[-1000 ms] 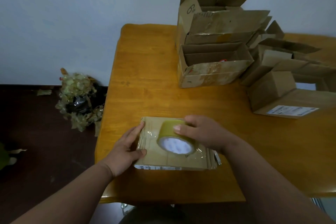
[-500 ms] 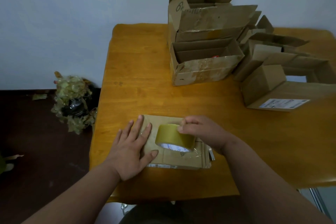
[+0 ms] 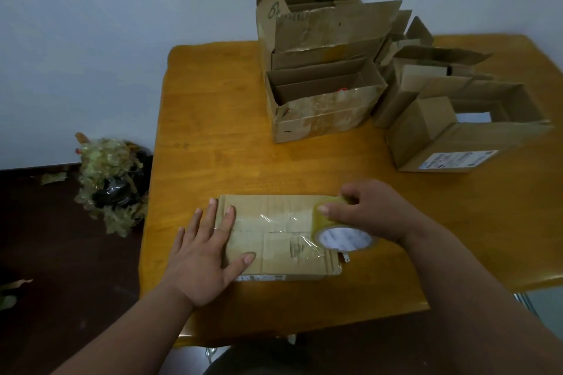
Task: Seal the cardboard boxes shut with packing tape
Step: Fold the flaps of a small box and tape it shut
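Observation:
A flat closed cardboard box (image 3: pixel 283 256) lies near the front edge of the wooden table (image 3: pixel 213 119). My left hand (image 3: pixel 207 253) presses flat on the box's left end, fingers spread. My right hand (image 3: pixel 362 213) grips a roll of clear packing tape (image 3: pixel 338 231) at the box's right end. A shiny strip of tape (image 3: pixel 283 221) runs across the box top from my left hand to the roll.
Several open, empty cardboard boxes (image 3: pixel 323 100) are piled at the back of the table; one with a white label (image 3: pixel 457 143) sits at the right. A heap of crumpled tape scraps (image 3: pixel 109 183) lies on the dark floor to the left.
My right hand has pulled the tape roll from the box's middle to its right end, laying tape across the top. My left hand has slid onto the left end and lies flat.

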A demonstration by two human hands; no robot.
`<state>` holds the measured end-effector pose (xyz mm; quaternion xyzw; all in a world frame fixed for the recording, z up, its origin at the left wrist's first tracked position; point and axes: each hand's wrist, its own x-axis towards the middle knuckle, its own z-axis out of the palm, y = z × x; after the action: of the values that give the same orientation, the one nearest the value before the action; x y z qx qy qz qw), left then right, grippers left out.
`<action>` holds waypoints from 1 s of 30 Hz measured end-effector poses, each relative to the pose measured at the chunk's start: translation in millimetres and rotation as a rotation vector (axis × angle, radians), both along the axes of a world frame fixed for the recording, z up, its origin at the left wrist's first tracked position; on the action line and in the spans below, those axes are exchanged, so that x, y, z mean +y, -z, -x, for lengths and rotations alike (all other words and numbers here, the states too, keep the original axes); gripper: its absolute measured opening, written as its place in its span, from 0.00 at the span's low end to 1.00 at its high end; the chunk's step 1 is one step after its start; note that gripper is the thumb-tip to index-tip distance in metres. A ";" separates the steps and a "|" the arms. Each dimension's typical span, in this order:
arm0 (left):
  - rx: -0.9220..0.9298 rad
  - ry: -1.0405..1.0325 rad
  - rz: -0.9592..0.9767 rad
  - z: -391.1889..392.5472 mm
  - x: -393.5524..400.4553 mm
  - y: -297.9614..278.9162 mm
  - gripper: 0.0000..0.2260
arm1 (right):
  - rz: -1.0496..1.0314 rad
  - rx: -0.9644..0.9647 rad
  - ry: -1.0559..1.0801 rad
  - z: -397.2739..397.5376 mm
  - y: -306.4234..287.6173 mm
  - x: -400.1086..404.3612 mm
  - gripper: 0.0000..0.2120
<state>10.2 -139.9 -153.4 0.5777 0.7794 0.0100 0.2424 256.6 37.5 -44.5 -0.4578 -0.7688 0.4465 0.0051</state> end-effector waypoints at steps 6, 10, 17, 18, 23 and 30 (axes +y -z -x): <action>0.011 -0.017 -0.014 3.1 -0.2 2.7 0.40 | 0.127 0.085 0.022 -11.1 -5.7 1.4 0.18; 0.028 -0.030 -0.019 8.3 -2.1 2.9 0.40 | 0.207 0.029 0.013 -23.1 -7.7 5.7 0.15; 0.057 -0.065 -0.009 17.4 -5.4 -0.9 0.38 | -0.149 -0.147 -0.011 -12.9 1.2 4.1 0.22; 0.065 -0.079 -0.006 20.6 -7.4 -2.4 0.38 | -0.197 -0.184 -0.019 -11.0 1.3 4.5 0.22; 0.068 -0.085 0.027 27.7 -8.3 -8.2 0.37 | -0.276 -0.409 -0.101 -2.7 13.0 9.0 0.18; -0.028 -0.101 0.065 19.7 -4.4 -9.8 0.37 | -0.268 -0.533 -0.152 -2.0 33.3 11.5 0.24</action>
<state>-9.6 -144.3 -143.6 0.5293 0.8040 0.0050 0.2709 258.5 49.1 -77.8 -0.4953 -0.8271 0.2046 -0.1697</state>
